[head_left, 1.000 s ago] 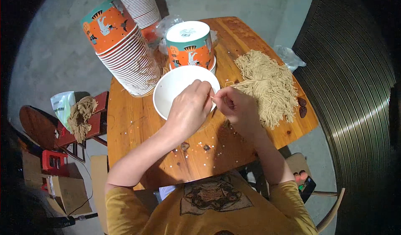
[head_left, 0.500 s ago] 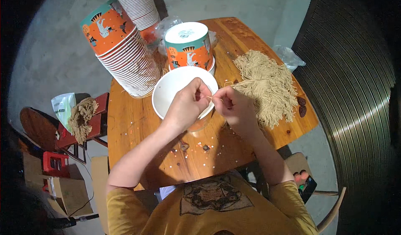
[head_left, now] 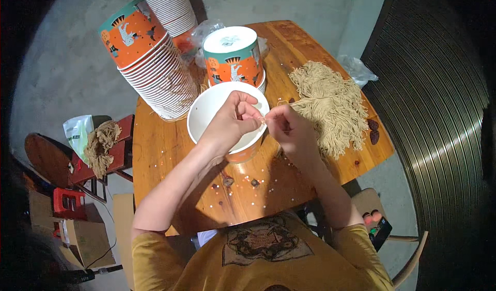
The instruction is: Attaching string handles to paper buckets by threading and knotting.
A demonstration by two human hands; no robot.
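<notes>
Above the right side of the rim of an open paper bucket, white inside and orange outside, my two hands meet at the fingertips. My left hand is closed in a pinch of thumb and fingers on a thin beige string. Curled fingers of my right hand pinch the same string, right beside the left fingertips. Most of the string is hidden by the fingers. A large heap of beige strings lies on the table just right of my right hand.
Behind the bucket stand upside-down orange and green buckets. At the left leans a tall nested stack of buckets, with another stack behind it. Small white dots and dark spots mark the wooden table. Two dark wrinkled pieces lie near its right edge.
My left fingers have spread apart somewhat and the hand has tipped, still at the string. My right hand has shifted only slightly. The bucket stays in place.
</notes>
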